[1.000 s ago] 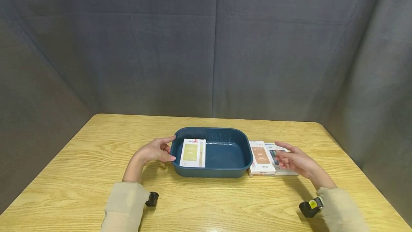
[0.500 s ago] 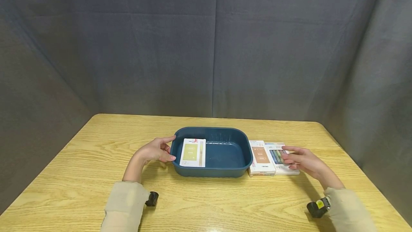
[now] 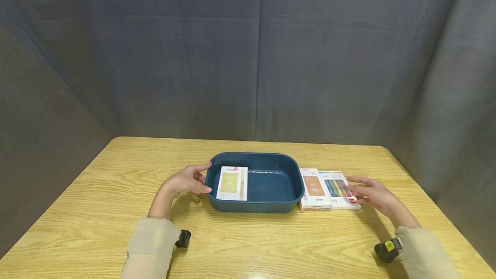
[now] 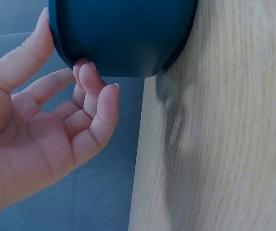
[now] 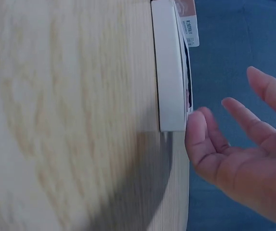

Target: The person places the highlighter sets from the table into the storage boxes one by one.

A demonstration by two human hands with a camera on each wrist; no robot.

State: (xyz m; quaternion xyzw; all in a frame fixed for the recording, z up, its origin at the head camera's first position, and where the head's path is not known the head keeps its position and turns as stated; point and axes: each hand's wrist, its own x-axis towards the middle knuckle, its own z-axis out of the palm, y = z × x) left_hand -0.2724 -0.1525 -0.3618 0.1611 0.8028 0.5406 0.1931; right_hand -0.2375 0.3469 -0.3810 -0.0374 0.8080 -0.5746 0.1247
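A dark blue plastic basin (image 3: pixel 271 187) rests on the table, a white box with a yellow-green panel (image 3: pixel 229 183) lying flat in its left half. My left hand (image 3: pixel 190 181) holds the basin's left end, thumb and fingers at the rim (image 4: pixel 52 29) and several fingers curled. Right of the basin lies a white box with an orange-brown panel (image 3: pixel 314 189). Beside that is a white box with a window showing coloured sticks (image 3: pixel 338 187). At this windowed box's right edge, my right hand (image 3: pixel 375 193) hovers with loosely bent fingers; firm contact cannot be told.
The wooden table (image 3: pixel 248 240) has rounded far corners. Grey curtains (image 3: pixel 193 76) hang behind it and at both sides. Each wrist carries a small black camera, such as the right one (image 3: pixel 387 251).
My right hand has moved right, from over the windowed box to its right edge, uncovering the coloured sticks. The left hand, basin and boxes look the same.
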